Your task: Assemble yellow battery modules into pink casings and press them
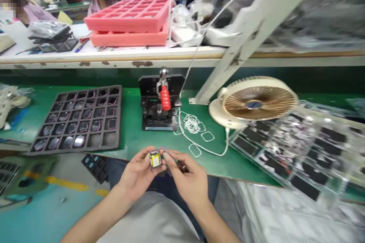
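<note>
Item one on my remote feed: the left hand [138,172], fingers curled and thumb pressed to pinch a small yellow-labelled component [155,159] by its edges, held in front of the red-handled toggle clamp [165,98] and just past the near edge of the green workbench [134,121]. Item two: the right hand [188,176], thumb and fingertips [168,155] pressed together on a small purple-edged piece [163,149] right against that component; I cannot tell whether the two are joined. As I read it, the step in hand is this close two-handed work, off the bench. Left of the clamp: a dark foam tray [76,119] of silvery parts. Just right of it: white loops [192,124]. Farther right: a desk fan [258,102] and a clear compartment tray [291,148]. Behind it: stacked pink foam trays [128,19].
</note>
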`<state>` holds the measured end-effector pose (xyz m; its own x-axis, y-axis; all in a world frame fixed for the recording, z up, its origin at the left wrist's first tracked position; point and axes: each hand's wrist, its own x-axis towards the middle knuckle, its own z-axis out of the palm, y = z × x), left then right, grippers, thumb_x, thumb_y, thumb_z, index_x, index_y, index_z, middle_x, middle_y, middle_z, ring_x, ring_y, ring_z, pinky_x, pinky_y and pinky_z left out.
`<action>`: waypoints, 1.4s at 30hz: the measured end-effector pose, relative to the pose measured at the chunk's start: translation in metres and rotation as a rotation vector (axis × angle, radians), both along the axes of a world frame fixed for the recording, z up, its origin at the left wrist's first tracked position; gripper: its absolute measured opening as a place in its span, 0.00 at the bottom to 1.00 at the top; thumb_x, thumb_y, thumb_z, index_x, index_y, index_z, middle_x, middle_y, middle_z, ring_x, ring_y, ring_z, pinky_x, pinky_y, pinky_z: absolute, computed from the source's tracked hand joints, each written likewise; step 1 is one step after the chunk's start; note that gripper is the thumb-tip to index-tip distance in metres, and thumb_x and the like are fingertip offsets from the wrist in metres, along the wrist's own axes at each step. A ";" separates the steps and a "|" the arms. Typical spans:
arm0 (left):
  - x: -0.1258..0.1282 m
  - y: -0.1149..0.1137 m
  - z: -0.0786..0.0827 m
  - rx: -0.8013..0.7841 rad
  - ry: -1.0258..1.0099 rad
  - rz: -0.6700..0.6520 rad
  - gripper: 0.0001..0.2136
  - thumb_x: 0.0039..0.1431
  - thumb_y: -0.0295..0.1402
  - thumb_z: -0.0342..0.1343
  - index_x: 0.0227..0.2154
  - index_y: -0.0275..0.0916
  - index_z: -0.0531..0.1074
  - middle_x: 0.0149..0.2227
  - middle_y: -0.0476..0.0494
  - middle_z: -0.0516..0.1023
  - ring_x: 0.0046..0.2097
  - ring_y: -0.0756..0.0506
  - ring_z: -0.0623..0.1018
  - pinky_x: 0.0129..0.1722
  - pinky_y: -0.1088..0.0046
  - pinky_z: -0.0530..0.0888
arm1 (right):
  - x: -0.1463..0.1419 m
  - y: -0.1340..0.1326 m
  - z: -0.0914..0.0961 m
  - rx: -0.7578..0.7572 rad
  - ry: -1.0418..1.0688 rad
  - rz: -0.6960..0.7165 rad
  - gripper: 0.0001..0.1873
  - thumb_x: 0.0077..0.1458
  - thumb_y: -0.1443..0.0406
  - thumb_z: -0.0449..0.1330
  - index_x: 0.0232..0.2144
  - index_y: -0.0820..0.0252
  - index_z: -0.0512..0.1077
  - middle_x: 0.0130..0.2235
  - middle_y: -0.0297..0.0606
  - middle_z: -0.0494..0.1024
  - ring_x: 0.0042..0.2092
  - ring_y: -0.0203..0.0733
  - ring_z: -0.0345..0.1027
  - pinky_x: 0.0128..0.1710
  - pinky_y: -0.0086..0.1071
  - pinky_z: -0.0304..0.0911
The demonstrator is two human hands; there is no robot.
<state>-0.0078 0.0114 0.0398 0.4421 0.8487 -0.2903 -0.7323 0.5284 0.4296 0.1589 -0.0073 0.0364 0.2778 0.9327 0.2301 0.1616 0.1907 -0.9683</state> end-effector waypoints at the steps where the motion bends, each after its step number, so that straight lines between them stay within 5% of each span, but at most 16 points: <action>1: -0.005 0.000 0.002 -0.002 -0.001 0.032 0.12 0.58 0.29 0.74 0.45 0.41 0.86 0.47 0.40 0.89 0.47 0.41 0.87 0.50 0.64 0.83 | -0.003 0.001 0.000 -0.069 0.103 0.065 0.06 0.63 0.59 0.72 0.40 0.53 0.85 0.44 0.40 0.88 0.39 0.43 0.84 0.33 0.30 0.78; 4: -0.019 0.001 0.007 -0.013 0.007 0.076 0.11 0.58 0.29 0.73 0.45 0.40 0.86 0.48 0.38 0.88 0.47 0.41 0.87 0.50 0.65 0.84 | -0.011 0.004 -0.002 -0.266 0.367 0.221 0.13 0.57 0.54 0.75 0.39 0.55 0.85 0.47 0.43 0.87 0.43 0.46 0.84 0.40 0.35 0.81; 9: -0.029 0.004 0.011 -0.059 0.004 0.061 0.11 0.59 0.29 0.73 0.45 0.39 0.86 0.48 0.37 0.88 0.47 0.42 0.87 0.49 0.66 0.84 | -0.016 0.011 0.004 -0.390 0.405 0.255 0.22 0.53 0.51 0.78 0.44 0.58 0.84 0.43 0.43 0.88 0.26 0.34 0.71 0.27 0.29 0.72; 14: -0.022 0.009 0.009 0.016 0.051 0.106 0.11 0.59 0.29 0.74 0.45 0.41 0.86 0.51 0.38 0.88 0.50 0.41 0.86 0.51 0.63 0.83 | -0.011 0.005 0.008 -0.071 -0.025 0.108 0.10 0.62 0.59 0.72 0.46 0.52 0.86 0.47 0.41 0.87 0.23 0.32 0.68 0.23 0.29 0.69; 20: -0.011 0.011 -0.007 0.145 0.181 0.149 0.13 0.54 0.30 0.77 0.43 0.43 0.87 0.53 0.40 0.88 0.47 0.45 0.87 0.47 0.73 0.81 | -0.010 -0.005 -0.006 0.286 -0.332 0.098 0.16 0.65 0.70 0.69 0.52 0.49 0.84 0.53 0.40 0.85 0.41 0.45 0.85 0.46 0.38 0.83; 28: -0.010 0.003 0.002 0.258 0.297 0.108 0.22 0.50 0.31 0.79 0.49 0.46 0.87 0.54 0.38 0.87 0.53 0.41 0.86 0.56 0.65 0.79 | -0.003 -0.014 0.004 0.362 -0.489 0.067 0.13 0.66 0.70 0.69 0.51 0.54 0.83 0.53 0.43 0.85 0.46 0.46 0.85 0.46 0.35 0.82; 42: -0.012 -0.001 -0.003 0.321 0.344 0.211 0.20 0.46 0.29 0.81 0.44 0.47 0.88 0.51 0.39 0.88 0.50 0.39 0.86 0.52 0.63 0.81 | 0.004 -0.012 0.005 0.421 -0.574 0.149 0.18 0.67 0.70 0.67 0.56 0.50 0.80 0.55 0.44 0.84 0.45 0.45 0.85 0.42 0.35 0.82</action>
<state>-0.0196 0.0103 0.0367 0.1766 0.9793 -0.0990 -0.5964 0.1864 0.7808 0.1628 -0.0197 0.0411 -0.1177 0.7514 0.6493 0.5655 0.5882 -0.5781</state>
